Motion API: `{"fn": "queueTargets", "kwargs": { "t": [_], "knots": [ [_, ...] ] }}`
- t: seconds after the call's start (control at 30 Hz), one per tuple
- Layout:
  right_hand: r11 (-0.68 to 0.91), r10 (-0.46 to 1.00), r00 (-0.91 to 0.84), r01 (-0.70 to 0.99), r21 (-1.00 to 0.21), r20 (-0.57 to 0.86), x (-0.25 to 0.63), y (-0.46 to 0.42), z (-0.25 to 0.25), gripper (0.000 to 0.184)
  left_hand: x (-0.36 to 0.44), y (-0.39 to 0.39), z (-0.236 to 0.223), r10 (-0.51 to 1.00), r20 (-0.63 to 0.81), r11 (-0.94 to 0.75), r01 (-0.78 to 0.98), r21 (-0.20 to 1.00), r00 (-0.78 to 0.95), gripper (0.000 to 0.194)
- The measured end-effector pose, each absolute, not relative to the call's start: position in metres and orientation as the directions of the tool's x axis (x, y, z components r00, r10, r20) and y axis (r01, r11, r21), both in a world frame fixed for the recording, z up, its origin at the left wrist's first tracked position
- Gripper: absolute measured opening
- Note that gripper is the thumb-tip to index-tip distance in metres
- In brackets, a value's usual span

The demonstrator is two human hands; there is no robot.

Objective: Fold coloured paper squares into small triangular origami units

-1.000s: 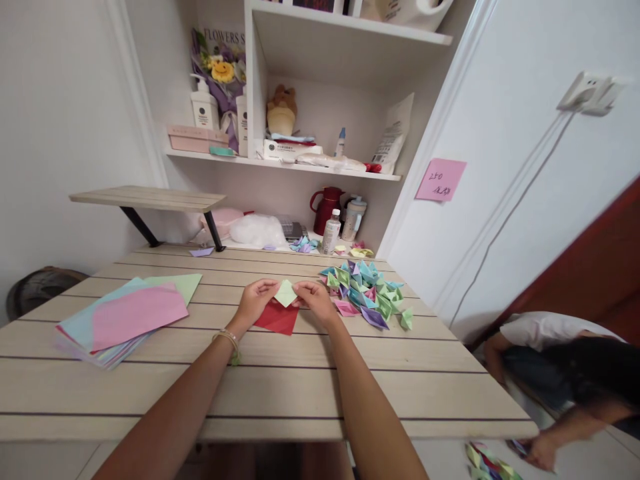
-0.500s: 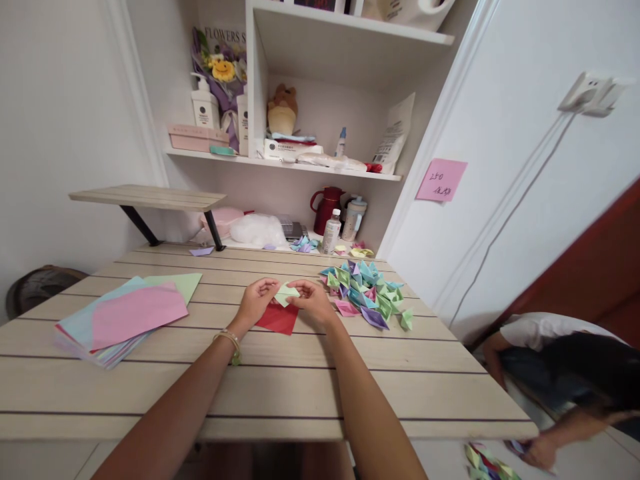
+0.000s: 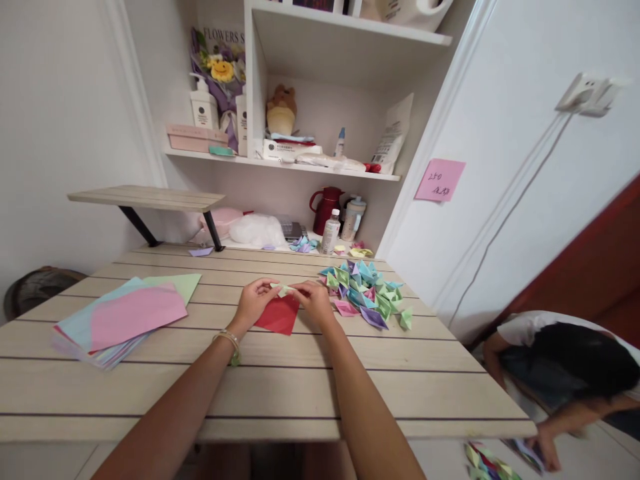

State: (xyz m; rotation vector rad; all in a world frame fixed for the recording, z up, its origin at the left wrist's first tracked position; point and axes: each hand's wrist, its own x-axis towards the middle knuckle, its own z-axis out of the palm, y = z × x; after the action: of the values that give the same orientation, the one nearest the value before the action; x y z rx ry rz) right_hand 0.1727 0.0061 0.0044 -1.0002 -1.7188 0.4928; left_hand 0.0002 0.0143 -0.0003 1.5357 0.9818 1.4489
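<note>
Between my two hands is a small light-green folded paper point(image 3: 283, 290), held up over the table. My left hand point(image 3: 255, 301) pinches its left end, and my right hand point(image 3: 313, 300) pinches the right end. Below the fingers a square red sheet of paper point(image 3: 278, 316) lies flat on the wooden table point(image 3: 280, 387). To the right of my right hand sits a heap of folded paper boats point(image 3: 367, 293) in green, blue, purple and pink. A stack of coloured paper point(image 3: 140, 313) lies farther off on the left, with a pink sheet on top.
A raised wooden shelf point(image 3: 147, 197) stands at the back left on black legs. Along the back are a clear bottle point(image 3: 331, 232), a red jug point(image 3: 326, 209) and a tumbler point(image 3: 354, 219). Another person point(image 3: 575, 367) bends low at the right, near more folded paper point(image 3: 490, 461) on the floor.
The green paper has tilted and now looks narrower, with my fingers drawn out to its two ends. The other person's head and hand have shifted slightly.
</note>
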Motion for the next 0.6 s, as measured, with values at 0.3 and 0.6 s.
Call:
{"fn": "queueTargets", "kwargs": {
  "t": [0.3,0.6],
  "knots": [
    [0.589,0.795,-0.127,0.402,-0.702,0.594,0.1684,0.0027,0.0032,0.016,0.0038,0.0156,-0.0017,0.958,0.282,-0.274,-0.123,0.954,0.053,0.038],
    [0.530,0.837,-0.082,0.368,-0.764,0.541,0.1672,0.0030,0.0018,0.018,0.0046,0.0121,-0.0011,0.948,0.309,-0.302,-0.091,0.949,0.071,0.033]
  ]
}}
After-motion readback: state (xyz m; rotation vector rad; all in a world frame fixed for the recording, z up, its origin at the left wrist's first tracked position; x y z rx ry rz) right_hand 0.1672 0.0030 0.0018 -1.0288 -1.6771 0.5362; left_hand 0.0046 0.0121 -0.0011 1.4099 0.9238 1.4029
